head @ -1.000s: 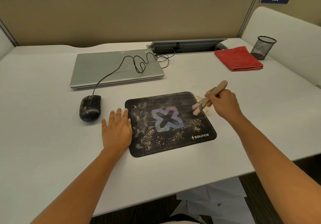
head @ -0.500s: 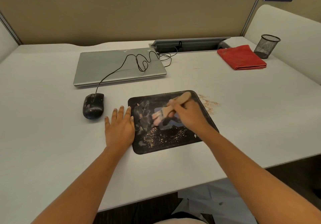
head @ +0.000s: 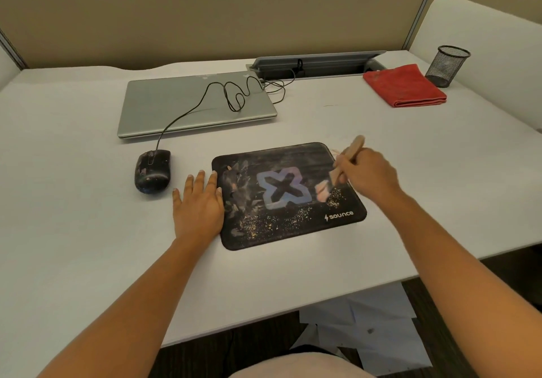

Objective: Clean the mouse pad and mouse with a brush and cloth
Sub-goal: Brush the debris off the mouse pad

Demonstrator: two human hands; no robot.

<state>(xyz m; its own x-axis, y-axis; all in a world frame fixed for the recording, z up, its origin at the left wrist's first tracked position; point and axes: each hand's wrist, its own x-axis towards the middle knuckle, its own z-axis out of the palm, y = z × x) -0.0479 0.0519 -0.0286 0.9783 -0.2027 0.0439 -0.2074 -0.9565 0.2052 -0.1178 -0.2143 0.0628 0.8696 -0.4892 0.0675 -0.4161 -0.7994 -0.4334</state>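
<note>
One mouse pad [head: 281,157] lies on the table [head: 73,201], black with a pale X at its middle, and every place here is told from it. There are two hands. The left hand [head: 199,207] lies flat with straight fingers at the pad's left edge, thumb on its border. The right hand [head: 366,174] is curled round the wooden handle of the one brush [head: 334,176], over the pad's right side, bristles down on the surface just right of the X. One mouse [head: 152,171] sits left of the pad, beyond the left hand, and its single cable [head: 187,112] loops behind the pad over one closed laptop [head: 193,105]. One folded red cloth [head: 406,87] lies far behind the pad to the right, with one mesh cup [head: 447,65] just beside it. Golden specks are scattered on the pad's near half – too many and too small to count. The brush is blurred, and its mid-handle is hidden in the grip. Both arms run out of the bottom edge.
</note>
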